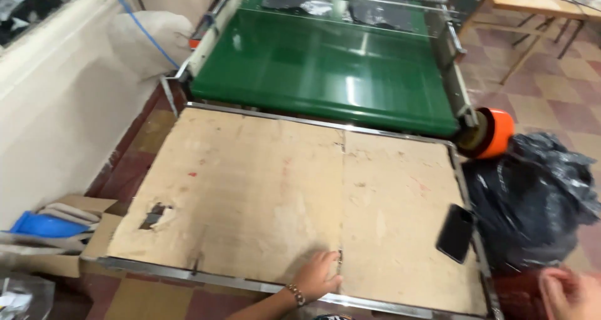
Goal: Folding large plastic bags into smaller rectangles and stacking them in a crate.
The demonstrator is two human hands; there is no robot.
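My left hand (318, 273) rests flat on the near edge of a worn cardboard-topped table (250, 188), fingers spread, holding nothing; a beaded bracelet is on its wrist. My right hand (568, 292) is blurred at the lower right corner, beside a black plastic bag (532, 195), and I cannot tell what it grips. A black phone (455, 233) lies near the table's right edge.
A green conveyor belt (325, 63) runs beyond the table, with an orange roller end (494, 132) at its right. A cardboard box (62, 232) with blue and white items sits at the left. A white sack (153, 38) leans against the wall.
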